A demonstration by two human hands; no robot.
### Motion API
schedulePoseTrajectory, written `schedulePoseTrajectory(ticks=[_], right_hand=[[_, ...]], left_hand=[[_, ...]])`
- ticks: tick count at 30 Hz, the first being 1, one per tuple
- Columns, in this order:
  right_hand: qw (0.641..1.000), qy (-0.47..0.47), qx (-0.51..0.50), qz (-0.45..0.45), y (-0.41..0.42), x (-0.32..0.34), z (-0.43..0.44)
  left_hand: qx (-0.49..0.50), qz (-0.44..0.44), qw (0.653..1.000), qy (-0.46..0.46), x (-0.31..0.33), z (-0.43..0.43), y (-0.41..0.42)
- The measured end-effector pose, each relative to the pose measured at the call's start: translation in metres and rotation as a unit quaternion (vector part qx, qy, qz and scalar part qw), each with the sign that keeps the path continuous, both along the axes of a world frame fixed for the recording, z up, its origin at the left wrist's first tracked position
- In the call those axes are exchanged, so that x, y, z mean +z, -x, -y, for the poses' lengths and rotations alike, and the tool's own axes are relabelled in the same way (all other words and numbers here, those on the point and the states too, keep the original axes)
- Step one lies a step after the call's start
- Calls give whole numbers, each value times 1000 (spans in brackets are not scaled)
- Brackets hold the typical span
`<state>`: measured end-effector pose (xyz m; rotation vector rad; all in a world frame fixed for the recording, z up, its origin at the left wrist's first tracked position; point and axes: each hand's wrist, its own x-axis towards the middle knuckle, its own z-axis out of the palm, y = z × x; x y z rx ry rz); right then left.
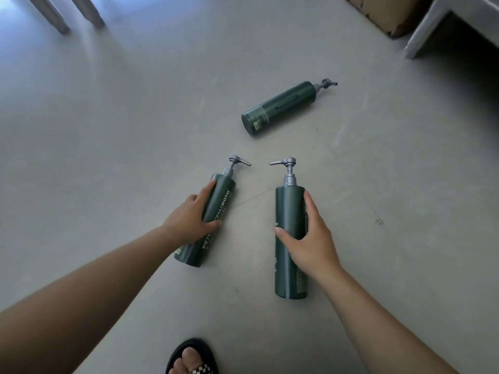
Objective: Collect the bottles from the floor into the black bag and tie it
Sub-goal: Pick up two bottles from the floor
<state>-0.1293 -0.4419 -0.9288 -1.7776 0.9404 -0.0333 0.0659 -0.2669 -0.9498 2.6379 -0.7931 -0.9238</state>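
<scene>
Three dark green pump bottles with grey pump heads lie on the grey floor. My left hand (pixel 190 215) wraps around the left bottle (pixel 216 206), which bears white lettering and points up and slightly right. My right hand (pixel 307 238) grips the middle bottle (pixel 290 209), which lies nearly straight with its pump away from me. The third bottle (pixel 280 107) lies apart, farther off to the right, pump toward the upper right. No black bag is in view.
My foot in a black sandal (pixel 193 357) is at the bottom edge. A cardboard box (pixel 388 14) and a white furniture leg (pixel 424 31) stand at the top right. Two grey legs (pixel 67 12) stand at the top left.
</scene>
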Motion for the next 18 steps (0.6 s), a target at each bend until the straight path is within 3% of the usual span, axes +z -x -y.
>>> schedulePoseTrajectory(ticks=[9,14,18], right_hand=[[999,-14,-30,18,31,24,27],[998,-34,-49,0,49,104,22],[998,-45,-42,-17,57,207,18]], left_hand=[[37,-36,998,22,34,29,22],[114,-78,987,88,127,46,39],[130,-103,978,125,234,51,61]])
